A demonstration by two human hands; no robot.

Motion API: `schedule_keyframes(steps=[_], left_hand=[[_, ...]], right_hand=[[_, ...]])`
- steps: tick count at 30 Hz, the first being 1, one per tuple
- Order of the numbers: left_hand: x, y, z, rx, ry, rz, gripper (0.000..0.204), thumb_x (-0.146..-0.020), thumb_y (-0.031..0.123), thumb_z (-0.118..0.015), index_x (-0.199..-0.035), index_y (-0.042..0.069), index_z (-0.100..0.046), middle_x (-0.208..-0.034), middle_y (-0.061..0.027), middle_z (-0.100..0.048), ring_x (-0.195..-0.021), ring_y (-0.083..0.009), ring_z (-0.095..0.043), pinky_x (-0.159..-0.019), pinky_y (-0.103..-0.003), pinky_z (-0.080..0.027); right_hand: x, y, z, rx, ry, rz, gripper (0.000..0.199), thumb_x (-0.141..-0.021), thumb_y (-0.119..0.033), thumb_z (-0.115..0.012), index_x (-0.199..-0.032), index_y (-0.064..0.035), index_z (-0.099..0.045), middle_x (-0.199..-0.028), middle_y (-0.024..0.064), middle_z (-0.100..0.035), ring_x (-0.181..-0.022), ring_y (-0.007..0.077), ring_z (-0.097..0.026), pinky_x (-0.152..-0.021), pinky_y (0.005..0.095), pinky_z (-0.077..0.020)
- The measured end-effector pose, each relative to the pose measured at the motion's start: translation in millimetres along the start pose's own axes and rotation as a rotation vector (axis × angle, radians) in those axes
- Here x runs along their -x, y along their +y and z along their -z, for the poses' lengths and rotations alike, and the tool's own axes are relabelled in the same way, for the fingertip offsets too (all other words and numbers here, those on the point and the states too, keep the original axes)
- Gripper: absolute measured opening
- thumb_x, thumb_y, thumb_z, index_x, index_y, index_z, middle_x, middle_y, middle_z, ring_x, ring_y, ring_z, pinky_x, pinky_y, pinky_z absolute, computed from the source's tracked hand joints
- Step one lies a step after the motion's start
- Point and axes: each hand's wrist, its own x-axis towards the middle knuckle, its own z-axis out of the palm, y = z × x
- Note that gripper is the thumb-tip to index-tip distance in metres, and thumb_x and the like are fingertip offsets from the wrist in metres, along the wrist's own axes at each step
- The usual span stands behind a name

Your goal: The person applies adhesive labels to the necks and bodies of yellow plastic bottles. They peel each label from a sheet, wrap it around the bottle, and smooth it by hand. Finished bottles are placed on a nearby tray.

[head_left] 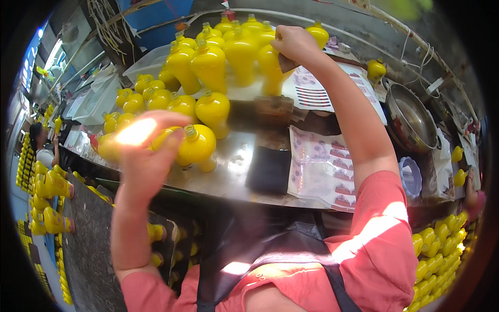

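Head view: a yellow bottle (pixel 197 146) with an uncapped neck stands near the front of my metal bench (pixel 231 161), just beside my left hand (pixel 145 158). That hand is blurred, its thumb and fingers parted; I can't tell whether it touches the bottle. My right hand (pixel 298 46) reaches toward the back, fingers curled in, close against the top of a farther bottle (pixel 269 65); I can't tell whether they grip its neck, which is hidden. More yellow bottles (pixel 208 67) crowd to the left of it. Nearer me lie a dark flat piece (pixel 268 170) and a printed sheet (pixel 314 161). Off right sits a round pan (pixel 414 112), with a translucent tub (pixel 409 178) in front.
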Motion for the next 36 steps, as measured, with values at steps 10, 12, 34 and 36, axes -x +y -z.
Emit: schedule_keyframes(steps=[10, 12, 34, 36], left_hand=[[-58, -20, -200, 0.164, 0.073, 0.001, 0.106, -0.072, 0.015, -0.091, -0.160, 0.013, -0.032, -0.149, -0.0188, -0.054, -0.133, -0.0386, -0.056, -0.108, -0.046, -0.048], [-57, -19, -211, 0.409, -0.033, 0.101, 0.132, -0.068, 0.018, -0.094, -0.166, 0.015, -0.006, -0.156, -0.0197, -0.043, -0.140, -0.0357, -0.049, -0.114, -0.047, -0.042], [27, -69, -249, 1.257, -0.427, 0.887, 0.108, -0.089, 0.018, -0.080, -0.166, 0.001, -0.008, -0.164, -0.0178, -0.032, -0.150, -0.0254, -0.034, -0.123, -0.038, -0.029], [27, -65, -249, 1.277, -0.394, 0.864, 0.106, -0.089, 0.020, -0.080, -0.166, -0.001, -0.009, -0.162, -0.0178, -0.035, -0.149, -0.0248, -0.036, -0.122, -0.037, -0.031]], right_hand=[[72, 10, 106, -0.338, 0.200, 0.259, 0.025, -0.084, -0.026, -0.068, -0.096, -0.0040, -0.071, -0.084, 0.0189, -0.071, -0.081, 0.0362, -0.071, -0.074, 0.0437, -0.0555], [76, 13, 102, -0.463, 0.070, 0.277, 0.022, -0.087, -0.024, -0.067, -0.096, -0.0034, -0.069, -0.080, 0.0135, -0.068, -0.073, 0.0273, -0.068, -0.067, 0.0385, -0.0542], [264, -37, -80, -0.591, -0.252, -0.495, 0.075, -0.095, -0.021, -0.071, -0.160, -0.0041, -0.037, -0.135, 0.0219, -0.061, -0.076, 0.0208, -0.064, -0.078, 0.0349, -0.0548], [268, -50, -75, -0.512, -0.212, -0.415, 0.076, -0.094, -0.026, -0.071, -0.160, -0.0078, -0.038, -0.119, 0.0248, -0.062, -0.080, 0.0305, -0.066, -0.078, 0.0412, -0.0550]])
